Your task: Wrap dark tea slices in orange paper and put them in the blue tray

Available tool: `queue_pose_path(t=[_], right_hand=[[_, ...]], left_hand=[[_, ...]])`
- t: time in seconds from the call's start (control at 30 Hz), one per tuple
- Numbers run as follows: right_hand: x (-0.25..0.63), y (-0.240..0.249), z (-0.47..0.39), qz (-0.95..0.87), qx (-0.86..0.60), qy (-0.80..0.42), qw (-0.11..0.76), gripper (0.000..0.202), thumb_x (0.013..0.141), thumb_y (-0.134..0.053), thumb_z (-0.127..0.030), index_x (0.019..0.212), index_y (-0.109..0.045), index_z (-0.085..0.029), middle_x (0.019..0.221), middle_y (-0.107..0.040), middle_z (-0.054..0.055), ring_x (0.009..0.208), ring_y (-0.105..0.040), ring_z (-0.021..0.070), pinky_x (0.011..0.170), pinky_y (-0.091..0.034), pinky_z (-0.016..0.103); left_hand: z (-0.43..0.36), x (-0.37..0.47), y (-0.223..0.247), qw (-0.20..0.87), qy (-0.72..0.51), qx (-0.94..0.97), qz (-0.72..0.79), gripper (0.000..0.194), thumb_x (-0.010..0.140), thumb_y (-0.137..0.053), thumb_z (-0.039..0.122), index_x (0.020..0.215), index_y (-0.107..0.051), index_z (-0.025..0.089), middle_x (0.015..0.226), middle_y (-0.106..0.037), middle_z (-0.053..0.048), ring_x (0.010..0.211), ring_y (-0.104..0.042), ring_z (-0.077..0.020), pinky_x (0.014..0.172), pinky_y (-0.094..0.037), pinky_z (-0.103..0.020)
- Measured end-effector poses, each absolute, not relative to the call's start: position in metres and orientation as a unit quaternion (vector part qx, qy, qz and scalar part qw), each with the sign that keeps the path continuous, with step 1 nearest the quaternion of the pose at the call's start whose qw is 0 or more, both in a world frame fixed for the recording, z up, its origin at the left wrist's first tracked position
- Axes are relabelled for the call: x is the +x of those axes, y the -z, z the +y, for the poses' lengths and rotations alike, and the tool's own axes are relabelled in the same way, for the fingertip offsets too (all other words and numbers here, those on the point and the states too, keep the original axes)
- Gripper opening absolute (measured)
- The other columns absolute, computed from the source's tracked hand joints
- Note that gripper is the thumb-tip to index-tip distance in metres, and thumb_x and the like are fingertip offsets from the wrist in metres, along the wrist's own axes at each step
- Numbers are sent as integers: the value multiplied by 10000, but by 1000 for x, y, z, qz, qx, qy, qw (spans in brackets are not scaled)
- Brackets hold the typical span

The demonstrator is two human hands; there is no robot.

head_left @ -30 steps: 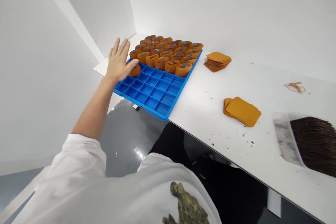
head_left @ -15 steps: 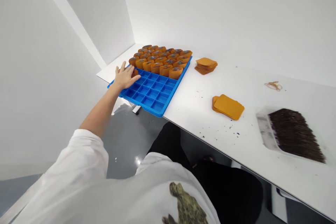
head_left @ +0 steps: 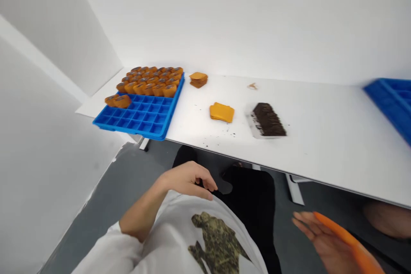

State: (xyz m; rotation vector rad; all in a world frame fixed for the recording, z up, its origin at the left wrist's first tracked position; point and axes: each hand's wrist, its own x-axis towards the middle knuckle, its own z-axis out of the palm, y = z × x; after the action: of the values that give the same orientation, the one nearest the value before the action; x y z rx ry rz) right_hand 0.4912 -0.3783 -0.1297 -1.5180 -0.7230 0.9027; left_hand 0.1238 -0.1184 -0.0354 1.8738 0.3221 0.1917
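Note:
My left hand [head_left: 192, 180] hovers in front of my white shirt, off the table edge. It holds nothing, its fingers loosely bent and apart. At the lower right my right hand [head_left: 334, 242] is blurred by motion. A long, smooth orange thing [head_left: 348, 239] lies along it and seems gripped; its kind I cannot make out. On the table at left stands a blue compartment tray [head_left: 138, 126]. Orange-wrapped bundles [head_left: 148, 89] with dark tops fill its back rows, and two more bundles [head_left: 122, 101] sit at the left of a nearer row.
Two stacks of orange sheets, a far one [head_left: 198, 79] and a nearer one [head_left: 222, 112], lie right of the tray. Beyond are a pile of dark bristles [head_left: 269, 120] in a clear holder and some rubber bands [head_left: 252, 86]. Another blue tray [head_left: 390, 107] stands far right, above someone's knee [head_left: 387, 218].
My left hand has left the bundles at the tray's left side and come back to my body. The view has swung right, bringing in my right hand, the orange thing and the second tray.

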Motion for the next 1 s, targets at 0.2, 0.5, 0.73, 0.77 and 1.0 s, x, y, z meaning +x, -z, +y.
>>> queue_pose_path(t=[0.2,0.5,0.73,0.77,1.0], right_hand=[[477,149,-405,-206,-635,-369,646,536,761,-773,-807,1019,-925,-362,1083,-861,157,1074,-823,435,987,-679,610],[450,141,-412,-178,-592,-331,714,452,888,-741,-731,1046,-915,-344,1009,-862,121,943,-835,343,842,-715,512],[454,109,-348,-281,-578,-341,685,453,799,-852,-768,951,-904,-344,898,-836,88,864,-801,325,818,-691,519],[459,100,-338,-295,-584,-336,677,436,774,-894,-741,914,-900,-328,870,-825,85,836,-787,312,813,-683,501],[519,29,-238,-452,-715,-171,505,208,846,-890,-473,959,-894,-299,927,-805,43,826,-700,227,742,-561,368]], left_hand=[[-113,200,69,640,54,766,12,463,850,-919,629,1101,-877,243,1059,-845,-79,921,-779,-204,736,-556,-283],[-132,236,77,665,132,734,-33,542,787,-942,680,1069,-877,221,1051,-841,-89,898,-756,-206,762,-566,-298],[-121,186,63,652,6,756,58,355,894,-884,522,1064,-869,210,1003,-823,-84,891,-748,-197,757,-540,-290],[-117,179,56,643,-19,762,78,335,907,-873,513,1055,-868,212,992,-821,-83,887,-746,-196,765,-544,-293],[-80,162,25,589,-194,762,189,204,958,-834,479,1002,-859,282,928,-811,-63,821,-713,-204,787,-569,-343]])
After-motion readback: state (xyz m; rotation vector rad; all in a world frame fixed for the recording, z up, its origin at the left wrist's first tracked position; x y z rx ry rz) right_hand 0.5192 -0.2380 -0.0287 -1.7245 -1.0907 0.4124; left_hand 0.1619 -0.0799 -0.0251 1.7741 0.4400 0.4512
